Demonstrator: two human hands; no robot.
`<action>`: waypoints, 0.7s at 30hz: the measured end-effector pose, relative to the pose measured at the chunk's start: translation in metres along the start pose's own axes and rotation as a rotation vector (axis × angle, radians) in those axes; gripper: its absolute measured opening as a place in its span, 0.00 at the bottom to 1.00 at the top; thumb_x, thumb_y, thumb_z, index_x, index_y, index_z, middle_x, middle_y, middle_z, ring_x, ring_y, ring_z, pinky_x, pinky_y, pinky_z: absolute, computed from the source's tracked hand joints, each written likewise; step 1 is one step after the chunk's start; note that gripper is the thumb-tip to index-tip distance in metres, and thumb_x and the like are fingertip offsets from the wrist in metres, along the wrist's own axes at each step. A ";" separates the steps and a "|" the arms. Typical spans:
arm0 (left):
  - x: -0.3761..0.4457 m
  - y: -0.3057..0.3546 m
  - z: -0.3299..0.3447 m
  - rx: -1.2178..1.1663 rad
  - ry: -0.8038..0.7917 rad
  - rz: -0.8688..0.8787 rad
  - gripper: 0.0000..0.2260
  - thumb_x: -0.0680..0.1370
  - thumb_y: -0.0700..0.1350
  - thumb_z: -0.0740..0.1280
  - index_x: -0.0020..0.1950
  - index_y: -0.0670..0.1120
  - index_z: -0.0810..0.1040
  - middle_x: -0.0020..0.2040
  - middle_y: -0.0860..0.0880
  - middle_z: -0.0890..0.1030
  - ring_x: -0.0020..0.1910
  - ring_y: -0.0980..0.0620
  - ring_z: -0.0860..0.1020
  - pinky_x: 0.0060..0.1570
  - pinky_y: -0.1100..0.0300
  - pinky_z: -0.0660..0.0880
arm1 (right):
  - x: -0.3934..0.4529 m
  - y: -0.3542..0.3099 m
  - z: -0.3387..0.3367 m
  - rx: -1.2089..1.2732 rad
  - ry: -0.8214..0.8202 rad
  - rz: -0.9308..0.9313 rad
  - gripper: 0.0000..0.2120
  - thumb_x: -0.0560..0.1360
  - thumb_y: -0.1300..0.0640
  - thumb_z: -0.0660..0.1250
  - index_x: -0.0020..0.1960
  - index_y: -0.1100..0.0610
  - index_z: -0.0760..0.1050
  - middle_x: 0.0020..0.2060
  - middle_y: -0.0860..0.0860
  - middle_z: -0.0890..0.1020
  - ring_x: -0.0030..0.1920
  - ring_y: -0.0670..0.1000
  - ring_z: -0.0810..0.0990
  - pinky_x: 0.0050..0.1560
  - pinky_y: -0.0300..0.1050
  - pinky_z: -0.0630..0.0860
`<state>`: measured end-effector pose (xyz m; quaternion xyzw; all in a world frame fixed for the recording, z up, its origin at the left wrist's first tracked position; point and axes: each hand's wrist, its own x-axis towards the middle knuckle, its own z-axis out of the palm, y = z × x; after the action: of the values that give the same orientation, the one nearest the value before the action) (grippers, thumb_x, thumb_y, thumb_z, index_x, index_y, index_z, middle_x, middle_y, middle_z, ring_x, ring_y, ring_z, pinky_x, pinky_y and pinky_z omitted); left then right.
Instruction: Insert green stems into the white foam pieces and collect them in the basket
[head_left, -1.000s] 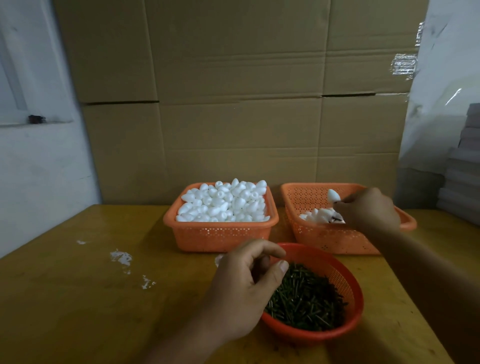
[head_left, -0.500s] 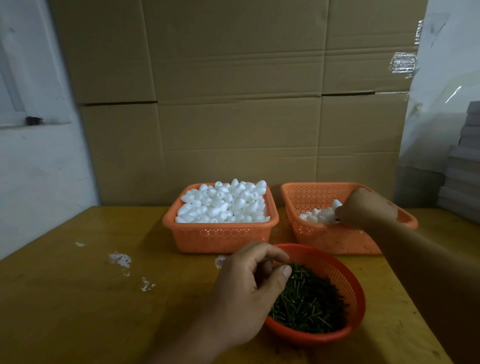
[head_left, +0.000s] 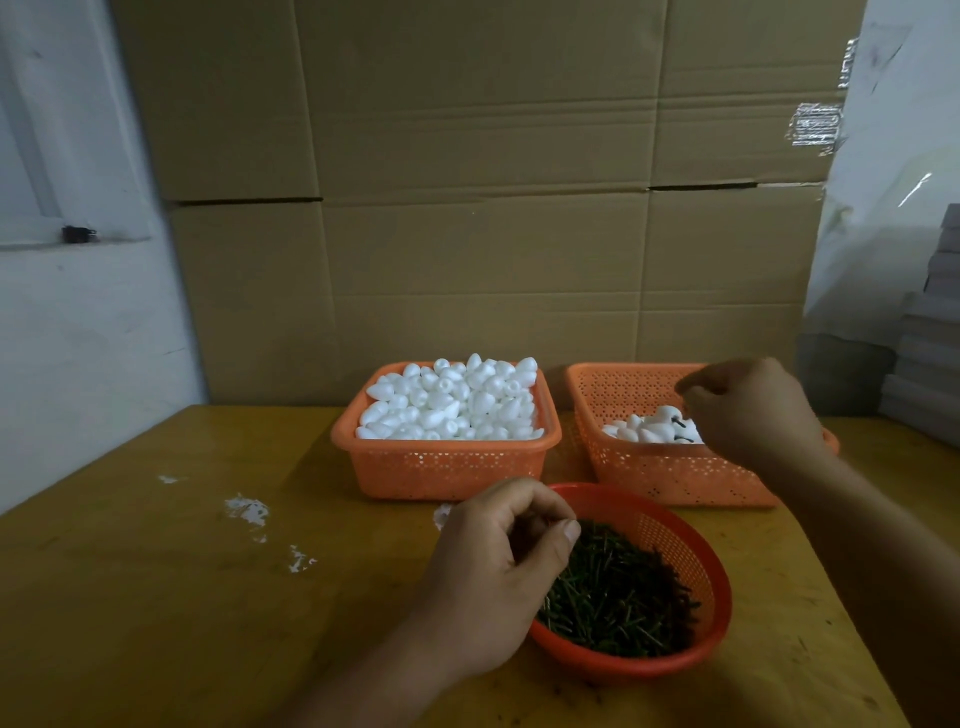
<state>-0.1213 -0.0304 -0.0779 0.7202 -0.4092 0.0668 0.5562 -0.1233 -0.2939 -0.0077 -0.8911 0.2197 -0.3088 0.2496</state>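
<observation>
Right hand (head_left: 753, 410) released foam piece (head_left: 667, 414) into basket (head_left: 613, 395) (fingers now empty).

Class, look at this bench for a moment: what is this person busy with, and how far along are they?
A person is fitting green stems into white foam pieces. The left hand pinches at the round bowl of stems. The right hand hangs over the right basket, which holds a few finished pieces. The middle basket is heaped with plain foam pieces.
</observation>
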 end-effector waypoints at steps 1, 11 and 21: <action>0.000 0.001 0.000 -0.003 0.002 0.005 0.04 0.76 0.53 0.67 0.45 0.55 0.79 0.37 0.55 0.78 0.36 0.59 0.75 0.36 0.61 0.74 | -0.010 -0.004 -0.004 0.043 0.007 -0.042 0.11 0.78 0.60 0.63 0.51 0.53 0.84 0.38 0.49 0.85 0.23 0.49 0.74 0.28 0.44 0.72; 0.008 0.001 -0.007 0.038 0.072 -0.014 0.14 0.80 0.47 0.68 0.36 0.49 0.71 0.28 0.56 0.71 0.28 0.60 0.69 0.30 0.65 0.67 | -0.097 -0.023 -0.007 -0.035 -0.444 -0.427 0.10 0.77 0.48 0.69 0.58 0.43 0.82 0.50 0.37 0.84 0.49 0.35 0.81 0.53 0.38 0.79; 0.107 -0.014 -0.046 0.426 0.138 -0.157 0.05 0.79 0.39 0.66 0.48 0.49 0.79 0.38 0.54 0.81 0.37 0.57 0.79 0.41 0.60 0.76 | -0.111 -0.033 0.005 -0.149 -0.520 -0.546 0.11 0.77 0.45 0.66 0.58 0.43 0.81 0.50 0.39 0.84 0.49 0.42 0.82 0.50 0.44 0.80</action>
<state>-0.0250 -0.0456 -0.0126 0.8446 -0.2896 0.1574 0.4219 -0.1913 -0.2059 -0.0413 -0.9811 -0.0744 -0.1109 0.1403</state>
